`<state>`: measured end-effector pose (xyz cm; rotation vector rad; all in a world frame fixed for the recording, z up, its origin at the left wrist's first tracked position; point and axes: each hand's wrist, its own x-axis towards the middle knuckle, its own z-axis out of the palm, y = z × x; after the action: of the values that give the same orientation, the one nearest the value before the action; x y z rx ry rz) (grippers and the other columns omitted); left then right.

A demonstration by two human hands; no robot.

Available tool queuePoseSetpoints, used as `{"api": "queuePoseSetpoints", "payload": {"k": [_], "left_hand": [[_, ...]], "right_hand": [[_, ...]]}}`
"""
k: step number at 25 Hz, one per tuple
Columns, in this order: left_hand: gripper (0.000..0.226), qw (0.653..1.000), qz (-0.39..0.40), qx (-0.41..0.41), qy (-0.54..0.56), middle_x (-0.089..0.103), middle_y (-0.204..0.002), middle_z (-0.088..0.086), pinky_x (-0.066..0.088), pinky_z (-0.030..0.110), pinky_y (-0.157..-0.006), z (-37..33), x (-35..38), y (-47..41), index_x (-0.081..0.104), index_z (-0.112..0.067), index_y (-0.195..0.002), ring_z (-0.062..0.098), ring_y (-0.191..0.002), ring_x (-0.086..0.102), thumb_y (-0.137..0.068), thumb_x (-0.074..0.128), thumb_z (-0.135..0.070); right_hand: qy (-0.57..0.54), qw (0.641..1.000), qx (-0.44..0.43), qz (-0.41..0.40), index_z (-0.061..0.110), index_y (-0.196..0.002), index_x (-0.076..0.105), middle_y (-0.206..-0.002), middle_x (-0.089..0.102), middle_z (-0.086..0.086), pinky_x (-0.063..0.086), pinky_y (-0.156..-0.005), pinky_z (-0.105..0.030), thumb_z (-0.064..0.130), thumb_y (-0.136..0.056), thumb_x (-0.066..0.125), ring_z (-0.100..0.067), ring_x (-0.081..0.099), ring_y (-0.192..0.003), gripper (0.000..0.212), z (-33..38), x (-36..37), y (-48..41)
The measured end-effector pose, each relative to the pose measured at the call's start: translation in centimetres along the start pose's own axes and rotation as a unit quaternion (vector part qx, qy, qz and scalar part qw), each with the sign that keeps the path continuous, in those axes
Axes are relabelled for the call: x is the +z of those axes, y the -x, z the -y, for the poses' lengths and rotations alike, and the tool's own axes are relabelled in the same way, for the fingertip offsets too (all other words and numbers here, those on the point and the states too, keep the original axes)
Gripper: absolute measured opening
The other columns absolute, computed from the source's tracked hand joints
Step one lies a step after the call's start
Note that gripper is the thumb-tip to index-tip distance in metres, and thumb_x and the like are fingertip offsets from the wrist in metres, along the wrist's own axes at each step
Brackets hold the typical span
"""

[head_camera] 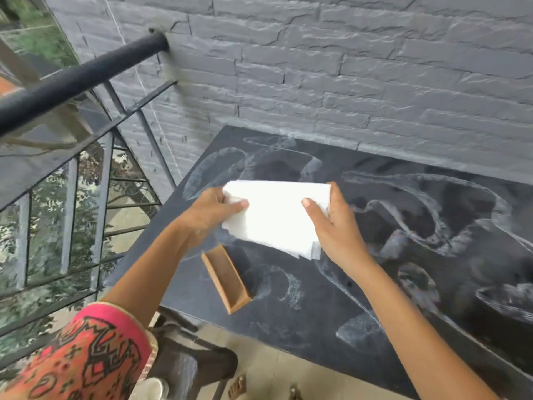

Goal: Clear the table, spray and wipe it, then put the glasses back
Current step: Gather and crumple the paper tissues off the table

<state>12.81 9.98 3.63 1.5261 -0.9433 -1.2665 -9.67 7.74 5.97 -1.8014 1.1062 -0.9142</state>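
A folded white paper towel [274, 217] is held above the dark table [375, 307]. My left hand [213, 212] grips its left edge and my right hand [334, 226] grips its right edge, thumbs on top. The tabletop shows pale wet smears and swirl marks across most of its surface. No glasses are in view.
A small brown wooden tray [226, 278] lies near the table's front left corner. A grey brick wall [346, 67] runs behind the table. A black railing [78, 79] with glass panels stands to the left. A dark chair [187, 359] sits below the table's front edge.
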Motion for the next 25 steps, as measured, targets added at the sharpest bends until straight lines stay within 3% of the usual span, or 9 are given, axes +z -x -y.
{"api": "queuePoseSetpoints", "payload": {"k": [2, 5, 8, 10, 13, 15, 18, 22, 25], "left_hand": [[0.030, 1.000, 0.005, 0.005, 0.007, 0.067, -0.102, 0.012, 0.052, 0.034, -0.077, 0.2, -2.2, -0.3, 0.062, -0.004, -0.105, 0.024, -0.093, 0.061, -0.079, 0.072, -0.015], [0.020, 0.997, 0.048, 0.007, -0.059, 0.067, -0.097, 0.000, 0.052, 0.016, -0.063, 0.7, -4.7, 0.2, 0.057, -0.010, -0.112, 0.010, -0.082, 0.063, -0.094, 0.055, -0.018], [0.019, 0.989, 0.082, 0.022, -0.125, 0.066, -0.096, -0.003, 0.050, 0.016, -0.061, 2.1, -6.9, 0.3, 0.054, -0.016, -0.116, 0.004, -0.077, 0.063, -0.098, 0.048, -0.019], [0.025, 0.978, 0.127, 0.026, -0.166, 0.064, -0.104, -0.002, 0.051, 0.021, -0.075, 3.0, -8.3, 0.1, 0.049, -0.017, -0.120, 0.011, -0.092, 0.061, -0.096, 0.054, -0.019], [0.060, 0.952, 0.213, 0.040, -0.215, 0.058, -0.121, 0.001, 0.049, 0.026, -0.094, 3.7, -9.4, -0.3, 0.042, -0.020, -0.128, 0.011, -0.111, 0.056, -0.076, 0.072, -0.015], [0.071, 0.942, 0.234, 0.059, -0.232, 0.055, -0.122, -0.004, 0.046, 0.021, -0.096, 4.0, -9.4, -0.8, 0.038, -0.024, -0.132, 0.005, -0.112, 0.052, -0.073, 0.072, -0.003], [0.074, 0.929, 0.202, 0.107, -0.292, 0.053, -0.113, -0.013, 0.041, 0.006, -0.083, 4.2, -9.3, -1.5, 0.037, -0.031, -0.131, 0.001, -0.104, 0.050, -0.076, 0.067, 0.009], [0.076, 0.914, 0.141, 0.160, -0.345, 0.057, -0.122, 0.000, 0.041, 0.021, -0.084, 5.5, -9.4, -1.8, 0.040, -0.031, -0.132, 0.021, -0.107, 0.053, -0.074, 0.068, 0.008], [0.080, 0.913, 0.118, 0.164, -0.355, 0.058, -0.123, 0.006, 0.038, 0.017, -0.081, 6.9, -9.4, -1.8, 0.038, -0.034, -0.136, 0.026, -0.106, 0.056, -0.075, 0.067, 0.009]], "right_hand": [[0.016, 1.000, -0.010, -0.017, 0.015, -0.101, 0.040, -0.084, 0.059, 0.002, 0.040, -0.060, -0.015, 0.020, -0.097, 0.046, -0.002, 0.054, -0.072, 0.009, 0.4, 2.2, 0.6], [0.017, 0.999, 0.010, -0.041, 0.014, -0.105, 0.038, -0.094, 0.059, 0.000, 0.041, -0.060, -0.009, 0.022, -0.098, 0.043, -0.009, 0.055, -0.079, 0.012, 0.8, 5.6, 1.9], [0.000, 0.997, 0.044, -0.064, 0.015, -0.102, 0.036, -0.090, 0.058, 0.008, 0.043, -0.060, -0.010, 0.022, -0.098, 0.042, 0.002, 0.057, -0.079, 0.010, 0.6, 9.0, 3.6], [0.000, 0.994, 0.077, -0.079, 0.014, -0.102, 0.035, -0.091, 0.057, 0.008, 0.044, -0.061, -0.016, 0.022, -0.098, 0.042, -0.002, 0.056, -0.080, 0.012, 0.1, 10.6, 4.2], [0.007, 0.987, 0.120, -0.105, 0.014, -0.104, 0.034, -0.098, 0.058, 0.000, 0.047, -0.068, -0.030, 0.023, -0.097, 0.046, -0.020, 0.059, -0.089, 0.016, -0.4, 11.6, 4.7], [-0.005, 0.983, 0.146, -0.110, 0.015, -0.108, 0.034, -0.103, 0.057, 0.001, 0.050, -0.074, -0.034, 0.022, -0.089, 0.061, -0.019, 0.059, -0.095, 0.033, -0.3, 12.1, 5.1], [0.050, 0.976, 0.185, -0.100, 0.019, -0.117, 0.032, -0.116, 0.054, -0.002, 0.050, -0.079, -0.038, 0.019, -0.075, 0.076, -0.018, 0.053, -0.101, 0.061, 0.0, 13.5, 6.1], [0.132, 0.973, 0.138, -0.132, 0.009, -0.122, 0.040, -0.114, 0.060, -0.014, 0.049, -0.073, -0.040, 0.014, -0.081, 0.070, -0.036, 0.057, -0.101, 0.051, -0.7, 16.0, 8.1], [0.162, 0.973, 0.112, -0.122, 0.005, -0.118, 0.047, -0.107, 0.063, -0.014, 0.047, -0.064, -0.038, 0.012, -0.083, 0.069, -0.040, 0.060, -0.093, 0.043, -1.3, 17.1, 8.8]]}}
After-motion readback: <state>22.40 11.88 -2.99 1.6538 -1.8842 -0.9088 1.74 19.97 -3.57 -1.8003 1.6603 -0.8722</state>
